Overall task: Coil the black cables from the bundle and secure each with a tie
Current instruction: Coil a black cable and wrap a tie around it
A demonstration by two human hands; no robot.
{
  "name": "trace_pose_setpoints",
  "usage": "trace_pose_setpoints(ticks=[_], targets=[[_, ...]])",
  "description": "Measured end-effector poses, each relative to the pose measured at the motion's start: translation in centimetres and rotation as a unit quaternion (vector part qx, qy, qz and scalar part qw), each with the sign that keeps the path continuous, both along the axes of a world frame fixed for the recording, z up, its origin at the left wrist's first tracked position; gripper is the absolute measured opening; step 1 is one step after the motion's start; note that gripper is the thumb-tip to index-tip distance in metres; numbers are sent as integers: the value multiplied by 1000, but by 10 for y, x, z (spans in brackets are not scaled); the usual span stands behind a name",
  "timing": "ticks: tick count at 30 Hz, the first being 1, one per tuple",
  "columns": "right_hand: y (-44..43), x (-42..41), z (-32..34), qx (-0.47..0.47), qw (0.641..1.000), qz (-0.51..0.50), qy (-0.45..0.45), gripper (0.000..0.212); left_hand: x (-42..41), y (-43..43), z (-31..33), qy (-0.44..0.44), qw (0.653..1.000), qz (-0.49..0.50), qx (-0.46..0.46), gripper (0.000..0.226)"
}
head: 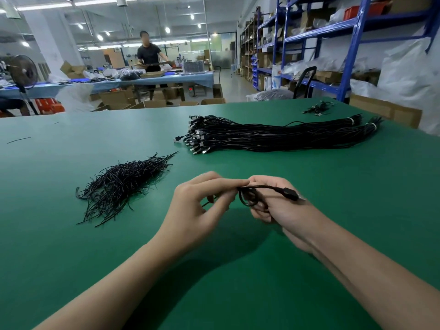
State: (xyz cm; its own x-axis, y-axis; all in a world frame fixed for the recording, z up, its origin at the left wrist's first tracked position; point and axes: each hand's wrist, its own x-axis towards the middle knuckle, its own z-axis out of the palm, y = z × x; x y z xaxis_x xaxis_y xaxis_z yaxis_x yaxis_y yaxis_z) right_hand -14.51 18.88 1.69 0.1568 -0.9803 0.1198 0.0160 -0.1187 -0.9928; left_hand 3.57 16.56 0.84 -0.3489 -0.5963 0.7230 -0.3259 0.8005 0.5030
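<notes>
One cable (271,187), left hand (197,207), right hand (279,211) pinching

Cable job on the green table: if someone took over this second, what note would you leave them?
The right hand holds a small coiled cable; the left hand pinches its top. Whether a tie is on yet, I cannot tell.
The bundle lies ahead, still bound; ties heaped to the left.
Done: one cable coiled. Left: tie it, then the bundle's rest.

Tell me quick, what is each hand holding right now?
Left hand: grip closed, pinching the top of the thin black coiled cable.
Right hand: grip closed on the same cable, plug end sticking out.
</notes>
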Motion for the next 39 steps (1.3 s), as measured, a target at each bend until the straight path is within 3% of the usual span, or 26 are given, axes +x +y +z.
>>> trace_pose_setpoints(ticks=[3, 5, 8, 13, 15, 19, 22, 25, 28, 30, 32, 35, 37, 39], targets=[[-1, -2, -2, -123, 979, -81, 144, 30, -5, 5, 1, 82, 977, -54, 191, 18], [0, -3, -4, -215, 937, -127, 243, 29, -9, 5, 1, 141, 954, -68, 257, 18], [3, -1, -5, -297, 887, -165, 313, 24, -10, 2, 1, 224, 912, -62, 337, 26], [5, -1, -4, -346, 831, -186, 394, 21, -5, 0, 0, 174, 904, -66, 386, 32], [4, -1, -6, -328, 852, -176, 368, 23, -6, 0, 1, 171, 915, -66, 360, 31], [1, 3, -8, -225, 937, -137, 229, 31, -7, 1, 4, 173, 938, -71, 292, 19], [-1, 5, -7, -101, 988, -77, 85, 33, -3, 0, 4, 56, 992, 8, 116, 15], [-2, 4, -4, -14, 1000, -10, 21, 37, 3, -1, 7, -25, 996, 45, -67, 14], [-2, 1, -5, 72, 994, 50, -65, 57, 6, -6, 8, -95, 967, 67, -228, 10], [-3, -1, -7, 119, 984, 64, -120, 59, 7, -10, 9, -119, 948, 81, -285, 9], [-4, 0, -8, 114, 984, 59, -124, 52, 7, -11, 7, -96, 964, 79, -237, 11], [-6, 1, -7, 9, 1000, 0, -24, 35, 4, -4, 3, 12, 999, 30, 22, 12], [-5, 0, -7, -91, 989, -59, 103, 31, -2, 0, 1, 96, 979, 21, 176, 12], [-2, -1, -8, -185, 950, -109, 227, 29, -6, 1, 1, 133, 953, 45, 270, 32]])
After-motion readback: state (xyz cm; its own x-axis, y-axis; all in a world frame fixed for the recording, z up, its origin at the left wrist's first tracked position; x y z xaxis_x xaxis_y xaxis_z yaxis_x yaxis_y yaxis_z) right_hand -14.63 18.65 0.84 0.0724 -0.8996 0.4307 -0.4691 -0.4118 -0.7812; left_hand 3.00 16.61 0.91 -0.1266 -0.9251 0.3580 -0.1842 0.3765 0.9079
